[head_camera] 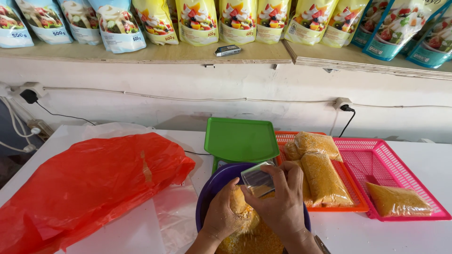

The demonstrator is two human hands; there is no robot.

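Over a purple bowl (212, 188) of yellow crumbs (252, 242), my left hand (223, 214) grips a small clear bag (238, 201) partly filled with the crumbs. My right hand (281, 200) holds a small clear plastic cup (258, 178), tipped at the bag's mouth. The two hands touch each other above the bowl. Behind the bowl stands a green scale (240, 138) with a flat square tray on top.
A big red plastic bag (89, 183) lies at the left. An orange basket (351, 197) holds several filled crumb bags (325, 181). A pink basket (376, 160) holds one filled bag (398, 201). A wooden shelf (155, 54) above carries many pouches and a small box (228, 50).
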